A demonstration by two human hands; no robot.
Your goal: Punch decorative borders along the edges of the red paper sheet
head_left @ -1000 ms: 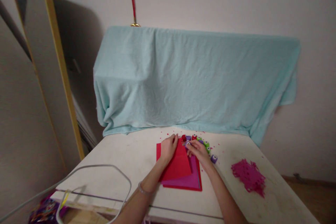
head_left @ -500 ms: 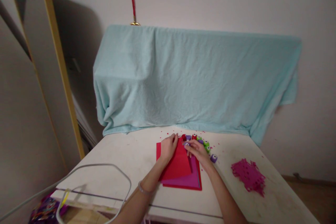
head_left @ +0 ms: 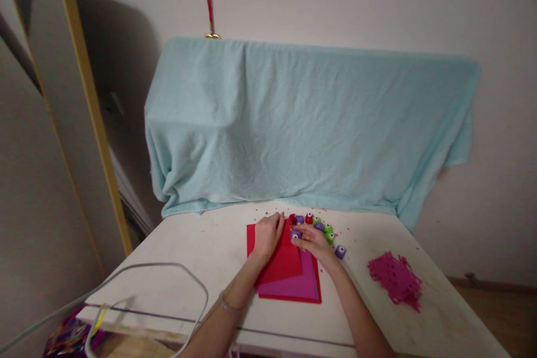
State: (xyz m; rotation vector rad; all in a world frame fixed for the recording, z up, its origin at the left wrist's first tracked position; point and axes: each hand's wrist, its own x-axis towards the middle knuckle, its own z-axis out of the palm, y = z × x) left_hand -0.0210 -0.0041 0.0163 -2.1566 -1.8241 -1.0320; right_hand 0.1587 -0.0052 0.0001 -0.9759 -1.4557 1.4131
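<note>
A red sheet (head_left: 283,263) lies at a slant over a pink sheet (head_left: 308,282) and more red paper on the white table (head_left: 188,246). My left hand (head_left: 268,234) presses on the upper left of the red sheet, its fingers closed at the sheet's top edge. At that sheet's upper right edge, my right hand (head_left: 311,239) holds a small purple punch (head_left: 295,235) between thumb and fingers. Several more punches, purple, red and green (head_left: 330,238), lie just behind and to the right of my right hand.
Pink punched paper (head_left: 396,281) lies in a heap at the right. Tiny red scraps dot the table near the punches. A light blue cloth (head_left: 314,128) hangs behind the table. A grey cable (head_left: 159,264) loops over the front left edge.
The purple punch in my right hand has turned and moved slightly down against the paper. My left hand keeps its place on the sheet. The whole view has shifted a little.
</note>
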